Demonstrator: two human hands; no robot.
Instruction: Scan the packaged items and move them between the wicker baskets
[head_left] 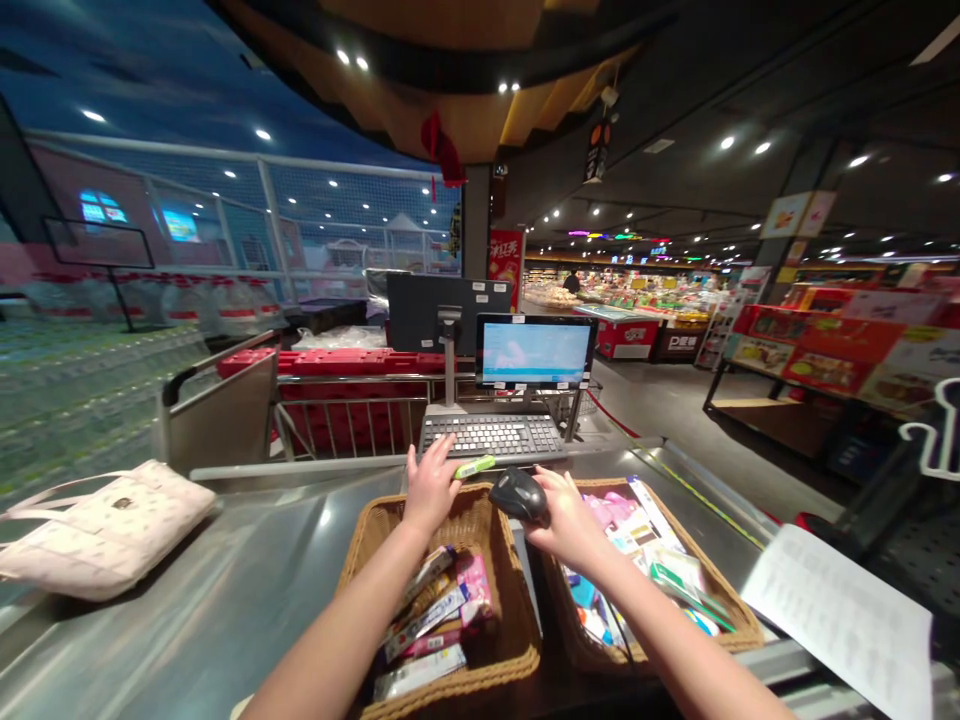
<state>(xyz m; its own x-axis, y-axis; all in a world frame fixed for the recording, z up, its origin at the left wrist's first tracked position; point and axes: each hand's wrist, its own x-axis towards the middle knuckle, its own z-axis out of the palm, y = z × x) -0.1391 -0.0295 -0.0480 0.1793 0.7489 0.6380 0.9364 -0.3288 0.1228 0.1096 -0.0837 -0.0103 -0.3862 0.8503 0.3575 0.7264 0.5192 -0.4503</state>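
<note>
My left hand [430,486] is closed on a small green packet [475,466], held just in front of the keyboard [491,437]. My right hand [564,515] grips a black handheld scanner [517,492], its head close to the packet. Both hands hover over two wicker baskets: the left basket [375,540] holds several wrapped snacks, the right basket [731,618] holds several small packets. A lit screen [535,352] stands behind the keyboard.
A steel checkout counter [247,560] carries a cream handbag [105,530] at the left. A printed sheet [840,615] lies at the right. Red carts and a metal railing [352,400] stand behind the till. Shop shelves [825,360] line the right aisle.
</note>
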